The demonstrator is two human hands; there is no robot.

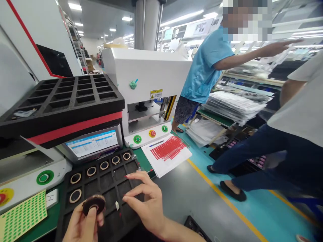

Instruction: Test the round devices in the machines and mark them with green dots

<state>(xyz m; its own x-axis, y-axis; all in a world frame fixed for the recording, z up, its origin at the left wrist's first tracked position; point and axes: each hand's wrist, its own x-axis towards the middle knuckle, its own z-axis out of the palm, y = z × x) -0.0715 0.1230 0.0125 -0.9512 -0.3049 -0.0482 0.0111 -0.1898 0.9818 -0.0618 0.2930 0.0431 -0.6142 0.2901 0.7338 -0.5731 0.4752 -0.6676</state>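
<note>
In my left hand (84, 222) is a dark round disc with a copper-coloured rim (94, 204), pinched between thumb and fingers and tilted towards me. My right hand (147, 201) hovers to its right, over the black foam tray (101, 186). Its index finger is stretched out, with a small red piece, perhaps a sticker, at the tip. The thumb and another finger come close together below it, apart from the index finger. Several similar ringed discs (104, 165) lie in the tray's back and left compartments. A small whitish piece (117, 205) shows between my hands.
A sheet of red stickers (168, 148) lies right of the tray, a green-dot sheet (25, 215) at left. Behind stands a white press (151, 77) with buttons. A foam tray stack (63, 101) overhangs a screen (94, 143). Two people stand at right.
</note>
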